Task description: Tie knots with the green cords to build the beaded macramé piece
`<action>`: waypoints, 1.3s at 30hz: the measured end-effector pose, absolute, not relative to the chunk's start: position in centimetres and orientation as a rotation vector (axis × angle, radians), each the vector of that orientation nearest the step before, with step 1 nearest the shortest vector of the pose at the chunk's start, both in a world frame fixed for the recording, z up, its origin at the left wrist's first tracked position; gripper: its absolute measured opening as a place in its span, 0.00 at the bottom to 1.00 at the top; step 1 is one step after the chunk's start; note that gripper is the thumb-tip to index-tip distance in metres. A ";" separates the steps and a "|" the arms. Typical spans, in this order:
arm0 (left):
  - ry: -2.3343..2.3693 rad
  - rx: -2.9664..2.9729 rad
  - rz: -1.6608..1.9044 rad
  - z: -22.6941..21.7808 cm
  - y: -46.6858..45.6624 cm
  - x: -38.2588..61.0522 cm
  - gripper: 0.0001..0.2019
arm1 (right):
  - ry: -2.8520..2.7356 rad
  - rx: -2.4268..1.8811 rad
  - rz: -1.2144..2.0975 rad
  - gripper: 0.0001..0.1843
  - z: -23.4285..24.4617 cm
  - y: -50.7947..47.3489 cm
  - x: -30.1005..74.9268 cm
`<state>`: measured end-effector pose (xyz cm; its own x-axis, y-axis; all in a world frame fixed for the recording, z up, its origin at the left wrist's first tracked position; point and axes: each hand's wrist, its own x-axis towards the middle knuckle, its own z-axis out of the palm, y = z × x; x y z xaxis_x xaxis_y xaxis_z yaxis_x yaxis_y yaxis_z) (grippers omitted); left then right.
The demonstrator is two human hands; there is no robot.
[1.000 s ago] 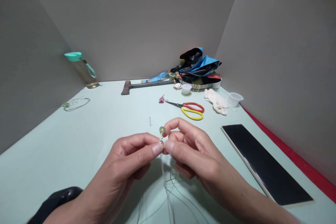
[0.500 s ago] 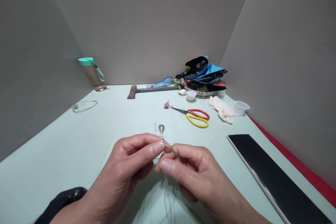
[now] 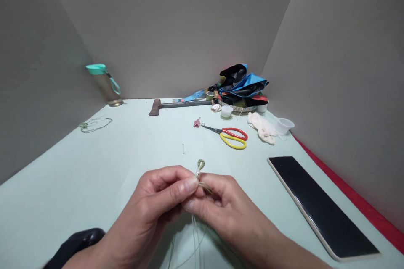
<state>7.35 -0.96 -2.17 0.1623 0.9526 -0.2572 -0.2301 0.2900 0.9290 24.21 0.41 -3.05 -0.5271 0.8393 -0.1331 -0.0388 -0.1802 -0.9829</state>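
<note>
A small knotted cord piece (image 3: 201, 164) with a green loop on top and a pale section below sticks up from between my fingers. My left hand (image 3: 172, 191) is closed, its thumb and forefinger pinching the piece just under the pale part. Pressed close against it, my right hand (image 3: 214, 201) is also closed, with green cord running into its fingers. Thin pale strands (image 3: 195, 235) hang below both hands toward the tabletop. The fingertips partly hide where the cords cross. A short pin-like piece (image 3: 183, 149) lies just beyond my hands.
Red-and-yellow-handled scissors (image 3: 232, 136) lie ahead beside a pink clip (image 3: 197, 122). Farther back are a hammer-like tool (image 3: 154, 107), a bottle (image 3: 105, 86) and a blue-black bag (image 3: 243, 86). A black-screened tablet (image 3: 318, 206) lies right, cord (image 3: 94, 125) left, a plastic cup (image 3: 285, 125) near the right edge.
My right hand has moved in against the left, and the green cord between them shows less. The loop now tilts to the right and sits lower. The view has shifted slightly.
</note>
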 end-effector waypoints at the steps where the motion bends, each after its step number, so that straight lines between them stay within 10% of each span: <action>1: 1.047 0.924 1.017 -2.2 -0.9 7.3 0.17 | -1.477 -0.974 1.781 0.20 -2.7 0.6 24.7; 39: 0.890 0.842 0.776 -2.3 -0.8 6.9 0.13 | -1.255 -0.797 1.856 0.17 -1.9 1.7 26.0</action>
<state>6.87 -0.82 -2.33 0.4168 0.8445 -0.3363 -0.2174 0.4519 0.8652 26.03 1.72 -1.85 -0.5288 0.8444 -0.0852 -0.2352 -0.2423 -0.9412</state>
